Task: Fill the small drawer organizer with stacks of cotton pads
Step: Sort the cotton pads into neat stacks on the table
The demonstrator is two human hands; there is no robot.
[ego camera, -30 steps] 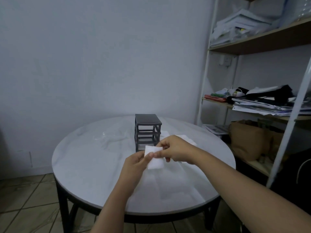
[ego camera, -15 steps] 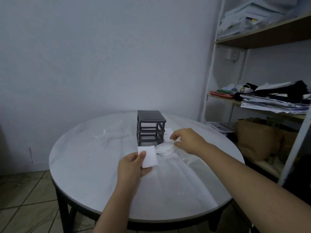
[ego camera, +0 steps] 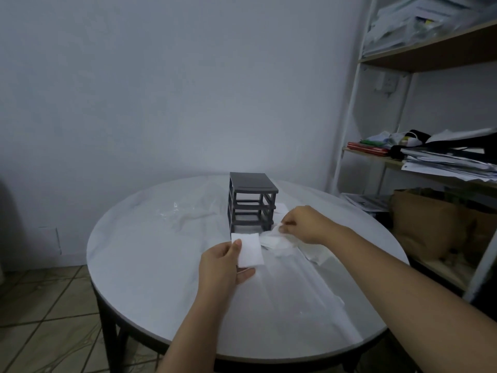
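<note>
With our left hand (ego camera: 224, 261) pinching a pad (ego camera: 248, 249) and right-hand fingers (ego camera: 285, 226) pinching one from the pile (ego camera: 282, 242), we risk dragging extras or scattering it.

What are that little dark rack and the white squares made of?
The rack looks like matte grey moulded plastic: thin, uniform bars, no shine. The white square in the left hand looks like soft, fibrous cotton: dull, slightly limp.

Round table (ego camera: 150, 265), cluttered shelf (ego camera: 430, 55), brown bag (ego camera: 422, 219).
</note>
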